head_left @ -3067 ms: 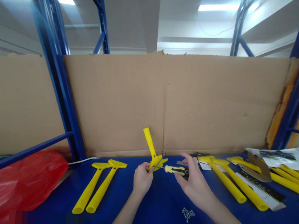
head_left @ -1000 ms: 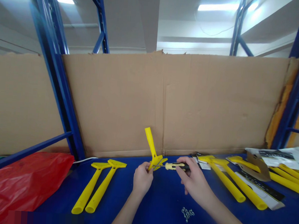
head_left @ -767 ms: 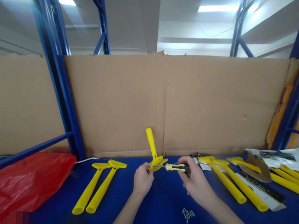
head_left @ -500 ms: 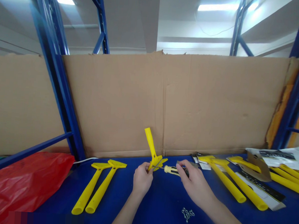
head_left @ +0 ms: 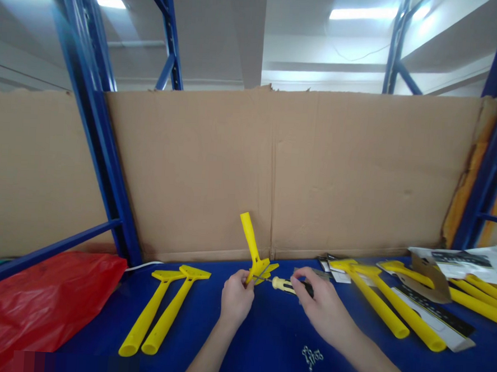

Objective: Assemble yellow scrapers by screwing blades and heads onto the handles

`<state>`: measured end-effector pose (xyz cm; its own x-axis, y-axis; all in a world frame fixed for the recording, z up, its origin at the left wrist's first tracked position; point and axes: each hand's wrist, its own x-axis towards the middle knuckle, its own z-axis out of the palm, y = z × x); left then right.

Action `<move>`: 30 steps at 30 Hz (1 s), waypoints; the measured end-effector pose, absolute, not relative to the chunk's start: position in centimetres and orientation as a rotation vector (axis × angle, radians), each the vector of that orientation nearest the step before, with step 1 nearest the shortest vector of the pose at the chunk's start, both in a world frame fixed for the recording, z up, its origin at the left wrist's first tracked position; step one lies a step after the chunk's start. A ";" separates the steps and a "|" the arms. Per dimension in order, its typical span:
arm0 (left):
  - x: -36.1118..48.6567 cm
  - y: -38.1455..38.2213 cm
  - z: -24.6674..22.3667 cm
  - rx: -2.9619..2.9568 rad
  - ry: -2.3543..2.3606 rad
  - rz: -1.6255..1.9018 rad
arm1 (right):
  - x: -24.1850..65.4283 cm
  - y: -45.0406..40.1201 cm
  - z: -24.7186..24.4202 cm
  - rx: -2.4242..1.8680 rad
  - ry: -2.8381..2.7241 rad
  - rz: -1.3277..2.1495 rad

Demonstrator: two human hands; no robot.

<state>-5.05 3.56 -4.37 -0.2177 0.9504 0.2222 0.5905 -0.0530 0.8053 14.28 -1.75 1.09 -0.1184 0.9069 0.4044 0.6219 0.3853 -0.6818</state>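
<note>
A yellow scraper (head_left: 250, 239) points its handle up and slightly left, its head low in my left hand (head_left: 237, 298), which is closed on it. My right hand (head_left: 323, 303) pinches the handle of a screwdriver (head_left: 283, 284) with a cream and black grip. The screwdriver's thin shaft reaches left to the scraper's head; its exact contact point is too small to tell. A little pile of small metal screws (head_left: 312, 356) lies on the blue table below my right hand.
Two yellow scrapers (head_left: 169, 310) lie at the left, beside a red plastic bag (head_left: 43, 302). Several more yellow scrapers (head_left: 386, 306) lie at the right among black-and-white packages (head_left: 434, 315). A cardboard sheet (head_left: 199, 172) stands behind the blue table (head_left: 268, 339), between blue posts.
The fingers of my right hand have shifted slightly on the screwdriver handle. My left hand and the scraper have hardly moved.
</note>
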 end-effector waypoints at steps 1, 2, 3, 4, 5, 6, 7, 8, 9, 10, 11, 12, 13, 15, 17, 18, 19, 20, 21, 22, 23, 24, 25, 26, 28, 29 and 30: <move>-5.1 3.6 -4.4 1.634 1.825 1.176 | 14.2 -1.8 1.0 -1.327 -1.812 0.457; -5.1 3.6 -4.4 1.631 1.831 1.174 | 14.2 -1.8 0.9 -1.314 -1.778 0.469; -5.1 3.6 -4.4 1.627 1.831 1.173 | 14.2 -1.7 0.7 -1.291 -1.738 0.490; -5.1 3.7 -4.4 1.621 1.827 1.176 | 14.2 -1.7 0.5 -1.261 -1.698 0.525; -5.1 3.7 -4.5 1.617 1.819 1.181 | 14.2 -1.6 0.3 -1.229 -1.667 0.571; -5.1 3.7 -4.5 1.615 1.811 1.186 | 14.3 -1.4 0.1 -1.200 -1.647 0.628; -5.1 3.7 -4.6 1.614 1.806 1.189 | 14.3 -1.3 -0.1 -1.177 -1.638 0.681; -5.1 3.7 -4.6 1.615 1.804 1.191 | 14.3 -1.2 -0.1 -1.166 -1.636 0.719; -5.1 3.7 -4.7 1.614 1.806 1.192 | 14.3 -1.2 -0.1 -1.164 -1.641 0.732; -5.1 3.7 -4.7 1.614 1.809 1.193 | 14.3 -1.2 -0.1 -1.168 -1.648 0.720; -5.1 3.7 -4.7 1.614 1.812 1.195 | 14.4 -1.2 0.1 -1.177 -1.656 0.685; -5.1 3.7 -4.7 1.616 1.814 1.197 | 14.4 -1.2 0.2 -1.188 -1.666 0.632; -5.1 3.7 -4.7 1.622 1.817 1.196 | 14.4 -1.3 0.4 -1.198 -1.678 0.574; -5.1 3.6 -4.6 1.641 1.835 1.182 | 14.4 -1.4 0.6 -1.214 -1.697 0.490; -5.0 3.6 -4.5 1.665 1.868 1.147 | 14.3 -1.5 0.7 -1.236 -1.701 0.477; -5.0 3.5 -4.4 1.676 1.885 1.128 | 14.3 -1.5 0.7 -1.248 -1.683 0.486; -4.9 3.5 -4.4 1.684 1.899 1.113 | 14.2 -1.6 0.6 -1.255 -1.656 0.493; -4.9 3.4 -4.3 1.690 1.908 1.103 | 14.2 -1.6 0.6 -1.250 -1.637 0.499; -4.9 3.4 -4.2 1.693 1.912 1.098 | 14.2 -1.6 0.6 -1.233 -1.628 0.504; -4.9 3.4 -4.2 1.692 1.915 1.096 | 14.2 -1.6 0.5 -1.205 -1.630 0.510; -4.8 3.3 -4.1 1.688 1.918 1.095 | 14.2 -1.6 0.5 -1.174 -1.642 0.515; -4.8 3.3 -4.1 1.684 1.922 1.093 | 14.3 -1.6 0.5 -1.146 -1.662 0.520; -4.8 3.3 -4.1 1.680 1.926 1.090 | 14.3 -1.5 0.5 -1.128 -1.682 0.517; -4.8 3.3 -4.0 1.678 1.929 1.085 | 14.4 -1.5 0.5 -1.128 -1.696 0.503; -4.7 3.2 -3.9 1.681 1.934 1.079 | 14.5 -1.4 0.5 -1.170 -1.721 0.445; -4.7 3.2 -3.9 1.685 1.934 1.078 | 14.5 -1.3 0.6 -1.205 -1.735 0.414; -4.7 3.1 -3.8 1.690 1.936 1.077 | 14.5 -1.3 0.7 -1.243 -1.750 0.393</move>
